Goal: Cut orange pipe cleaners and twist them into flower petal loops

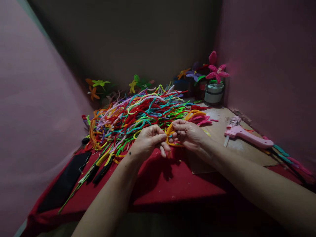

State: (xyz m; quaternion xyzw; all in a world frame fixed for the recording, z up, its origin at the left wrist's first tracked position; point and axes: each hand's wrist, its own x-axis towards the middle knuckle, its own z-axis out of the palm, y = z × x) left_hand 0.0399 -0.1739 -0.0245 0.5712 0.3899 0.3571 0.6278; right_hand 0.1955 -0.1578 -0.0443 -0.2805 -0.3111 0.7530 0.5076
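Both my hands meet above the red cloth (160,187) and pinch one orange pipe cleaner (170,131) that is bent into loops. My left hand (148,141) is closed on its left side, fingers curled. My right hand (189,133) is closed on its right side. Just behind the hands lies a big heap of pipe cleaners (138,115) in several colours.
A pink glue gun (247,135) lies on a brown board (222,131) at the right. Pipe-cleaner flowers (217,72) stand in a small pot (213,92) in the far corner, more flowers (97,86) at the back left. A black flat object (66,181) lies at the left. Pink walls close in on both sides.
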